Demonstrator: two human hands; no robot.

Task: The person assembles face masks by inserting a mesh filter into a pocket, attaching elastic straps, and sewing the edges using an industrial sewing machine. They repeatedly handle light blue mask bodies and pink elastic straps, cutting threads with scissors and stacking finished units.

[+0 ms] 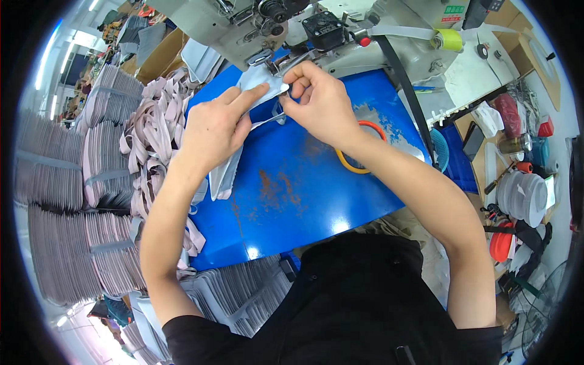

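Grey fabric piece [258, 82], flat and pale, sits on the blue metal work surface [304, 188] right at the foot of the white industrial sewing machine [292, 30]. Around it: an orange-and-yellow ring [359, 165] lies half hidden under the right wrist, a tangle of pinkish-grey straps [158, 128] spills over the table's left edge, and bundled stacks of grey pieces [67, 243] fill the left side. A yellow tape roll [448, 40] sits up on the machine table, well apart. More grey cloth trails down under the left palm. Left hand [216, 131] lies on the fabric, fingers stretched flat, pressing it down. Right hand [319, 100] has fingers curled, thumb and fingertips pinched together on the fabric's edge beside the machine foot.
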